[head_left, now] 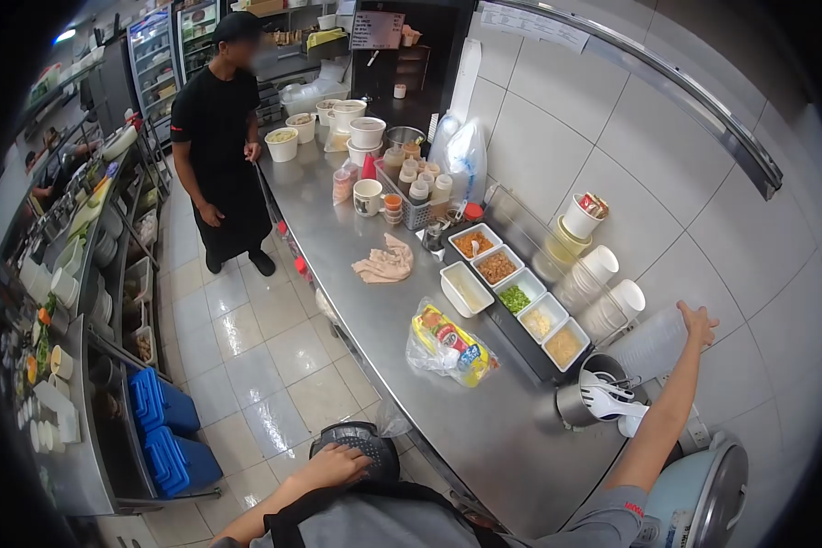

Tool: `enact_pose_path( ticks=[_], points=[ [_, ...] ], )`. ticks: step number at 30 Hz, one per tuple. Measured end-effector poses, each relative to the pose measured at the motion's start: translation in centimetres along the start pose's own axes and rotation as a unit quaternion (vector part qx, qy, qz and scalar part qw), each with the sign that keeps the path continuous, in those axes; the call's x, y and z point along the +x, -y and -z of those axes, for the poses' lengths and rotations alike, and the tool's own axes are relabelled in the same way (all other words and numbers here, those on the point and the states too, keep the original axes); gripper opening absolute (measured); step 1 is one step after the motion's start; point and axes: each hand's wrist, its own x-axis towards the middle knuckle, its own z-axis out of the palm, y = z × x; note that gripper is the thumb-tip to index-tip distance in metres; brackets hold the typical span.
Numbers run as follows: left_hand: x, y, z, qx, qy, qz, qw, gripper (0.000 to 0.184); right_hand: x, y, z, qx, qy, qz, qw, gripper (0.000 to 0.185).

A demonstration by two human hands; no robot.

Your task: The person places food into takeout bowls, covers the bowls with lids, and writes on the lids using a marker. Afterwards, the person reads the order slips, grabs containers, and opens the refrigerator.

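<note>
My right arm stretches out to the right, and my right hand (696, 324) is at the top end of a stack of clear plastic containers (647, 345) leaning by the wall. Its fingers are spread apart; part of its contact with the stack is hidden. Low in front of my body, my left hand (338, 464) lies over a black textured object (374, 447) beside the counter, its fingers loosely extended. Below the stack stands a metal pot (571, 406) holding white ladles or spoons (607, 399). Stacked white paper cups (596, 265) lean farther back.
On the steel counter (484, 447) are white trays of chopped food (515, 299), a yellow plastic packet (452, 345), a cloth (385, 260) and sauce bottles (420, 187). A person in black (219, 137) stands at the counter's left. A rice cooker (703, 498) is at lower right.
</note>
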Motion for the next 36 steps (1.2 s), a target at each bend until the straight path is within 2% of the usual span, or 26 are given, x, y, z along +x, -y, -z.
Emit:
enact_pose_path(
  ticks=[9, 12, 14, 15, 18, 21, 23, 25, 27, 29, 31, 34, 36],
  points=[
    [0.2, -0.3, 1.5, 0.006, -0.015, -0.011, 1.000, 0.024, 0.5, 1.2, 4.8, 0.000, -0.071, 0.029, 0.997, 0.092],
    [0.2, -0.5, 2.1, 0.011, -0.014, -0.010, 1.000, 0.026, -2.4, 2.8, 8.2, -0.016, -0.077, 0.035, 0.996, 0.096],
    [0.5, -0.4, 3.1, 0.017, 0.014, -0.002, 1.000, 0.031, -5.2, 4.1, 9.9, 0.000, -0.228, 0.100, 0.969, 0.074],
    [0.8, -0.3, 3.7, 0.012, -0.027, -0.021, 0.999, 0.035, -6.9, 4.8, 10.8, 0.008, -0.301, 0.132, 0.944, 0.065],
    [2.7, -0.1, 7.0, -0.013, -0.137, -0.068, 0.988, 0.052, -12.7, 7.2, 15.2, 0.155, -0.291, 0.272, 0.904, 0.063],
    [5.7, -2.2, 13.0, -0.048, -0.217, -0.103, 0.969, 0.071, -20.6, 10.2, 17.3, 0.298, -0.240, 0.413, 0.826, 0.065],
    [7.3, -4.1, 16.2, -0.073, -0.290, -0.146, 0.943, 0.076, -27.6, 11.7, 16.7, 0.449, -0.095, 0.529, 0.714, 0.076],
    [8.3, -5.6, 17.9, -0.136, -0.350, -0.207, 0.904, 0.077, -33.6, 13.2, 13.6, 0.565, 0.012, 0.550, 0.614, 0.089],
    [8.3, -7.0, 18.5, -0.160, -0.373, -0.251, 0.879, 0.070, -39.5, 14.0, 11.3, 0.568, 0.095, 0.597, 0.559, 0.098],
    [7.3, -6.8, 18.1, -0.193, -0.374, -0.298, 0.857, 0.060, -43.5, 14.7, 9.4, 0.531, 0.141, 0.635, 0.544, 0.102],
    [6.1, -5.9, 16.5, -0.234, -0.354, -0.348, 0.836, 0.047, -47.1, 15.4, 7.6, 0.576, 0.278, 0.585, 0.499, 0.103],
    [0.9, -5.3, 16.0, -0.311, -0.433, -0.247, 0.809, 0.031, -52.1, 16.3, 5.4, 0.637, 0.321, 0.521, 0.468, 0.105],
    [-3.2, -4.3, 15.2, -0.319, -0.461, -0.158, 0.813, 0.024, -55.3, 16.2, 3.4, 0.642, 0.318, 0.517, 0.468, 0.105]
  ],
)
